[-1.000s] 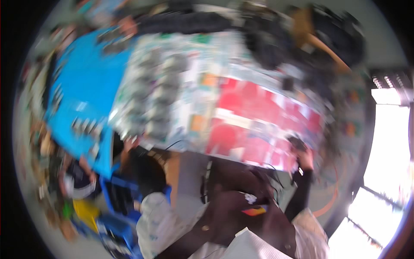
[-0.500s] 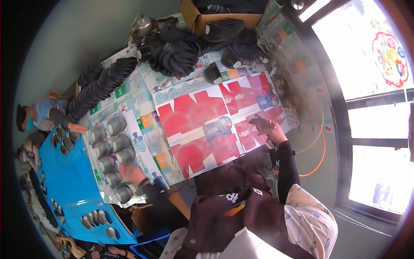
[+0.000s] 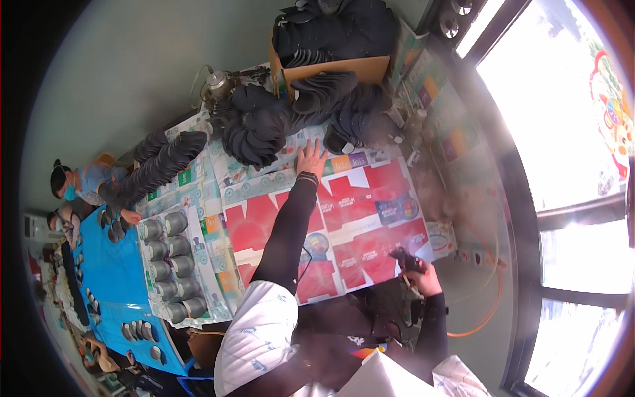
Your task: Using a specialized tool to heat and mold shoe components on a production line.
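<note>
My left arm stretches across the table, and my left hand [image 3: 311, 159] lies with fingers spread at the far side, beside nested dark cup-shaped pieces [image 3: 258, 135]. Whatever is under the palm is hidden. My right hand [image 3: 428, 281] grips a black spray gun [image 3: 409, 261] at the near right corner of a red and white printed cardboard sheet [image 3: 370, 198]. Left of that sheet, two columns of grey cup-shaped pieces [image 3: 183, 266] stand on a pale board.
A cardboard box [image 3: 337, 71] full of dark pieces stands at the back. A long nested stack [image 3: 173, 159] leans at the far left. Beyond it a co-worker [image 3: 89, 182] reaches toward a blue-covered table [image 3: 116, 271]. An orange hose [image 3: 473, 331] hangs at the right, near the windows.
My left hand has left the columns of grey pieces and reached to the far side, where a single dark piece lay. My view has shifted; the spray gun stays in my right hand.
</note>
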The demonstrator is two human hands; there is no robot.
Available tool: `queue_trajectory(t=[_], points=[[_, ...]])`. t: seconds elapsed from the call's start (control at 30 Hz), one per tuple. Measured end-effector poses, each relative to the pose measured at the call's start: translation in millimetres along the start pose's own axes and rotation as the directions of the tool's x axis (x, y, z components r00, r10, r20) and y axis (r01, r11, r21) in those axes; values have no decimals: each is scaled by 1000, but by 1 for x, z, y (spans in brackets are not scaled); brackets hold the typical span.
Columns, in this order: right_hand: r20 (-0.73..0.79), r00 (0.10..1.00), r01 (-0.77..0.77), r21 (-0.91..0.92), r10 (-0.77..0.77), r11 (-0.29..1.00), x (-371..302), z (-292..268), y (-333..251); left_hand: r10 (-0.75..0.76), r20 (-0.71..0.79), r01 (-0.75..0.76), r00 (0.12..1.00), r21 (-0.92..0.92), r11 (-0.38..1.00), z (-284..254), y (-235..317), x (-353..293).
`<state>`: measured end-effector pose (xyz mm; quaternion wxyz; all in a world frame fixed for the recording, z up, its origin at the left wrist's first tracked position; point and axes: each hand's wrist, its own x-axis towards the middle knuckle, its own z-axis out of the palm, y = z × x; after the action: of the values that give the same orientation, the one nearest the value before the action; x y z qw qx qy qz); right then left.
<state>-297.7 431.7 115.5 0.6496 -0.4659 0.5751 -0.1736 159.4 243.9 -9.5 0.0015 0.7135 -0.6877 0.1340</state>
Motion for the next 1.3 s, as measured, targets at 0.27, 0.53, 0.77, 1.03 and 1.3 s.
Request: queue_trajectory(t=[0.27,0.53,0.77,1.03,1.3], points=[[54,997,-57,-7,58,998,24,-80,10,-52,-13,52,999,42,998,8,8,17],[142,990,-15,53,7,998,54,-76,-3,-235,-156,235,959,-20,972,-6,-13,17],[151,987,-59,-18,61,998,54,-72,27,-498,12,471,867,-341,813,-2,-17,68],[198,979,-51,7,48,999,91,-54,30,-266,301,401,916,-721,565,-68,16,-106],[-74,918,183,-791,-389,584,145,-30,71,-526,630,791,572,-254,556,-73,12,-584]])
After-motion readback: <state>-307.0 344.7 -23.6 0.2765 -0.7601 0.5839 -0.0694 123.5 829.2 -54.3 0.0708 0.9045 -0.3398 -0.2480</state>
